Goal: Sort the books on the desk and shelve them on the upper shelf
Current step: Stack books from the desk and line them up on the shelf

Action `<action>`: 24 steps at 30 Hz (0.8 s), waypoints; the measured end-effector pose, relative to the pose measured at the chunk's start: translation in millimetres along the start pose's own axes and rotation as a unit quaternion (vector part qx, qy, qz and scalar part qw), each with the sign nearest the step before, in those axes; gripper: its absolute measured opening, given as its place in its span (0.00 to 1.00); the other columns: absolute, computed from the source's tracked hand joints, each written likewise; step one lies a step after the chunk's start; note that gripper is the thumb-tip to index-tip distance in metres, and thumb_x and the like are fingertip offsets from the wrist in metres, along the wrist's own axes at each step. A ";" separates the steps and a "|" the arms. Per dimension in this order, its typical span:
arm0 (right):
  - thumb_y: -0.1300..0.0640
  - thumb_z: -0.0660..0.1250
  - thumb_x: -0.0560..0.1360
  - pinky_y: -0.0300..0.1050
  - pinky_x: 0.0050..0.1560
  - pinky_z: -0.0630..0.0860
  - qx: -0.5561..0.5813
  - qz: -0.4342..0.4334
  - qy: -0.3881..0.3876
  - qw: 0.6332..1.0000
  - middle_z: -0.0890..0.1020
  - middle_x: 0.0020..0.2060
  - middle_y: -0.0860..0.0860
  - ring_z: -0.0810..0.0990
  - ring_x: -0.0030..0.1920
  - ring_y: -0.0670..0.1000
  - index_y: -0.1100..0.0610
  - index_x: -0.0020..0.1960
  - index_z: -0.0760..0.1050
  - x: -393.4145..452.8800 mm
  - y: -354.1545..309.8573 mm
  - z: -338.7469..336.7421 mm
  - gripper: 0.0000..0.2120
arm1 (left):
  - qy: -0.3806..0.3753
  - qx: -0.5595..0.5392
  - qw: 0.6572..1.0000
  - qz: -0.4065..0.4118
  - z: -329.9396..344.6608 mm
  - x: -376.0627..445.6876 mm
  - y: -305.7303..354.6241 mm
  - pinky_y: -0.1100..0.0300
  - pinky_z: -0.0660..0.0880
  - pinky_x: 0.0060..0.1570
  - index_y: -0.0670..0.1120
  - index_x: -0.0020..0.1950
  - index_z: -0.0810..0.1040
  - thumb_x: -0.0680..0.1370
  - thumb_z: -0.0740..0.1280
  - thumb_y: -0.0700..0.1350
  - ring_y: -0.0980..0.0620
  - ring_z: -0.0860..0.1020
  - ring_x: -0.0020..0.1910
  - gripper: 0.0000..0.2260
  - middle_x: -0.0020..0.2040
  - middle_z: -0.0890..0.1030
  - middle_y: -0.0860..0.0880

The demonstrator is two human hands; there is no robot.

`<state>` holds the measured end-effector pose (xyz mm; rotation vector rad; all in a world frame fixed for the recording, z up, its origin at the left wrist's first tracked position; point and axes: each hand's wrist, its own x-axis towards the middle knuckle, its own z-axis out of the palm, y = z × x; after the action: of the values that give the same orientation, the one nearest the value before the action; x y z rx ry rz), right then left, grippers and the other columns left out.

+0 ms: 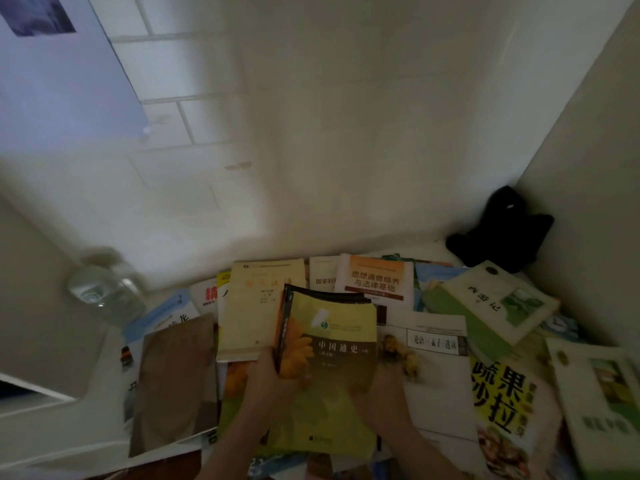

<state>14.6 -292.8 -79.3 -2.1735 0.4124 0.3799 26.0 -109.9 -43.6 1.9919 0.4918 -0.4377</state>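
Both hands held a small stack of books tilted up off the table, top cover olive-yellow with "中国通史" printed on it. Left hand gripped the stack's lower left corner, fingers curled onto the front cover by the yellow artwork. Right hand was at the stack's lower right edge, mostly behind the cover; it seemed to hold that edge, but how its fingers lay could not be told.

Just left of the left fingers lay a pale yellow paperback, and further left a brown-covered book, flat on the table. Just right of the right fingers was a white book with a dark title band. Beyond the fingertips, toward the wall, lay an orange-and-white textbook. Further right of the right hand: a green-and-cream book resting tilted on others, and a salad cookbook with big yellow characters. More books overlapped underneath, titles blurred.

A clear glass jar stood well left of the left fingers, blurred. A black soft object sat in the far right corner against the wall.
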 end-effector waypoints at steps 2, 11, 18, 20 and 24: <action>0.45 0.65 0.66 0.54 0.58 0.77 0.021 -0.009 -0.015 1.000 0.79 0.54 0.52 0.77 0.57 0.54 0.55 0.60 0.75 -0.2 1.0 -4.0 0.26 | 0.002 -0.031 1.000 0.006 -2.8 -1.4 -2.6 0.45 0.76 0.58 0.53 0.62 0.66 0.67 0.78 0.47 0.47 0.76 0.58 0.29 0.60 0.77 0.48; 0.49 0.77 0.69 0.46 0.52 0.81 0.293 0.007 -0.080 0.953 0.82 0.53 0.44 0.81 0.53 0.46 0.48 0.58 0.76 -11.9 -12.0 -29.6 0.20 | -0.082 -0.111 0.971 0.197 -17.7 -40.5 39.9 0.57 0.82 0.41 0.56 0.64 0.64 0.71 0.74 0.33 0.50 0.83 0.48 0.31 0.56 0.78 0.46; 0.53 0.78 0.65 0.46 0.41 0.82 0.367 0.022 -0.048 0.929 0.86 0.47 0.50 0.86 0.46 0.51 0.53 0.56 0.80 -36.0 1.0 -124.0 0.21 | -0.165 -0.179 0.962 0.122 18.2 -53.4 80.1 0.48 0.81 0.50 0.54 0.65 0.72 0.65 0.79 0.41 0.50 0.83 0.50 0.32 0.55 0.82 0.49; 0.51 0.78 0.67 0.39 0.38 0.80 0.280 0.006 0.016 0.960 0.86 0.46 0.45 0.85 0.43 0.45 0.49 0.56 0.79 -37.1 12.4 -146.6 0.19 | -0.196 -0.191 0.959 0.072 50.6 -50.8 76.1 0.45 0.80 0.52 0.52 0.63 0.74 0.64 0.80 0.45 0.47 0.83 0.52 0.30 0.55 0.83 0.48; 0.45 0.77 0.67 0.32 0.39 0.73 0.125 0.015 0.079 0.989 0.84 0.47 0.44 0.82 0.46 0.44 0.47 0.53 0.79 -21.7 46.7 -145.3 0.17 | -0.150 -0.142 0.977 0.060 108.3 -41.2 50.0 0.47 0.77 0.59 0.59 0.64 0.70 0.63 0.79 0.57 0.52 0.78 0.59 0.32 0.61 0.77 0.53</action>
<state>-6.8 -433.2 -19.5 -1.9605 0.5513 0.1615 6.4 -234.1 -33.0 1.6345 0.2281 -0.5488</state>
